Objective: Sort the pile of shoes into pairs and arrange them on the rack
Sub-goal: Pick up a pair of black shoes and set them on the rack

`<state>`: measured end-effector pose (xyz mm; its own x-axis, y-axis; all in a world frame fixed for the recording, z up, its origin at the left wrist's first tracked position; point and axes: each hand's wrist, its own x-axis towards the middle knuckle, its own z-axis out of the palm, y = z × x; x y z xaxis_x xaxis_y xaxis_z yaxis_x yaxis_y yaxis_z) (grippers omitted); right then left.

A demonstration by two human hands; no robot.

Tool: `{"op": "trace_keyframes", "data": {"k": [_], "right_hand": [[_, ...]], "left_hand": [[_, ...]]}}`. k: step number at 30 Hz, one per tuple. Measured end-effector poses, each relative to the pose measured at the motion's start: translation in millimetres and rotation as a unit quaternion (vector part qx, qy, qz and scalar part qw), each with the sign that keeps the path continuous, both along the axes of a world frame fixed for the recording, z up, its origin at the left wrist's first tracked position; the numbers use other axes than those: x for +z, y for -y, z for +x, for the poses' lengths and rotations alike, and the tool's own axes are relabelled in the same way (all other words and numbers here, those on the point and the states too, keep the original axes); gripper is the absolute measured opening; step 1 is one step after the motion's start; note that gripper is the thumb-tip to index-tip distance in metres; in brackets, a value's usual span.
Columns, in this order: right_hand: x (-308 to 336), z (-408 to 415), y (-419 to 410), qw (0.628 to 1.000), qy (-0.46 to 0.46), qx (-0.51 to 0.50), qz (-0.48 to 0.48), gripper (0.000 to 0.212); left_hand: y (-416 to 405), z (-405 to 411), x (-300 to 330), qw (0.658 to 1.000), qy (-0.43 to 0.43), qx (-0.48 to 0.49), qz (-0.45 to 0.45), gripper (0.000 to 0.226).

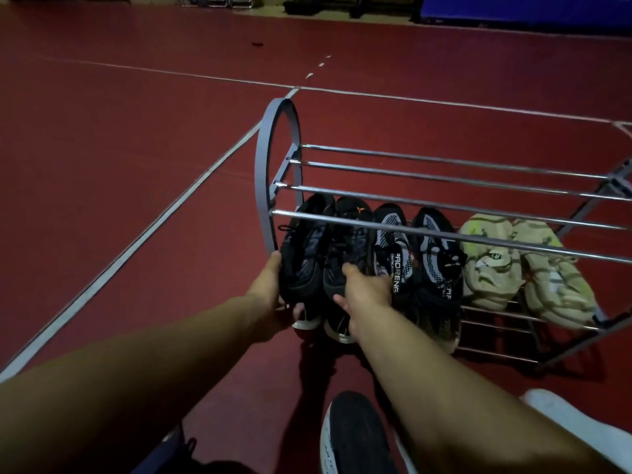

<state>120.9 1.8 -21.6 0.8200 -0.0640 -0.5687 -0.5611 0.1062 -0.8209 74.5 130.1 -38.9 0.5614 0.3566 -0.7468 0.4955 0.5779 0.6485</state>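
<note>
Your two hands are on the black pair of shoes at the left end of the rack (444, 169). Your left hand (270, 295) curls its grip round the outer side of the left black shoe (304, 248), thumb up along its edge and fingers tucked under near the heel. Your right hand (366, 292) rests on the right black shoe (349, 241), its thumb laid on the upper; the fingers are hidden behind the hand, so you cannot tell how firmly that grip closes. Both black shoes sit toes inward on the lower bars, touching each other, their pale soles hanging out toward you. Just beside them on the same level stands a black-and-grey pair (417, 254) with white lettering down the tongues, and further right a beige pair (523, 268), one shoe leaning against the other. The top bars of the rack cross above all three pairs, and a grey hoop closes the left end. The rack stands on a red floor (119, 138) marked with white lines. Close to you on the floor lie a black shoe with a white sole (355, 436) and, at the right edge, a white shoe (581, 429).
</note>
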Motion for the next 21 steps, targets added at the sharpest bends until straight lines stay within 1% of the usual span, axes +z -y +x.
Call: {"op": "trace_keyframes", "data": {"k": [2,3,5,7,9,12,13,15,17,19,21], "right_hand": [[-10,-13,-5,0.999,-0.001,-0.047,0.003,0.048],[-15,-17,-6,0.997,-0.012,-0.077,0.024,0.049],[-18,-19,-5,0.986,-0.041,-0.127,0.103,0.049],[-21,-17,-3,0.981,-0.057,-0.122,0.136,0.046],[-23,-15,-2,0.983,-0.063,-0.109,0.135,0.043],[-16,-11,-1,0.979,-0.075,-0.111,0.15,0.023],[-11,-11,0,0.977,-0.075,-0.119,0.158,0.022],[-7,-9,0,0.974,-0.063,-0.138,0.168,0.027],[-11,-11,-2,0.969,-0.048,-0.153,0.188,0.041],[-20,-13,-5,0.961,-0.044,-0.172,0.211,0.051],[-26,-8,-2,0.956,-0.042,-0.184,0.224,0.052]], "left_hand": [[-2,-2,-5,1.0,0.028,-0.011,0.008,0.051],[-2,-4,-8,0.999,0.04,-0.005,0.016,0.049],[4,-5,-13,0.998,0.047,0.015,0.039,0.052],[11,-5,-17,0.996,0.042,0.037,0.068,0.055],[16,-3,-18,0.994,0.027,0.045,0.099,0.056],[19,4,-19,0.994,0.01,0.033,0.109,0.059],[19,7,-18,0.994,0.009,0.04,0.103,0.056],[18,11,-14,0.994,0.004,0.063,0.086,0.05],[14,13,-16,0.993,0.001,0.092,0.078,0.052],[17,15,-19,0.989,-0.004,0.1,0.111,0.057],[25,24,-20,0.98,-0.025,0.102,0.168,0.061]]}}
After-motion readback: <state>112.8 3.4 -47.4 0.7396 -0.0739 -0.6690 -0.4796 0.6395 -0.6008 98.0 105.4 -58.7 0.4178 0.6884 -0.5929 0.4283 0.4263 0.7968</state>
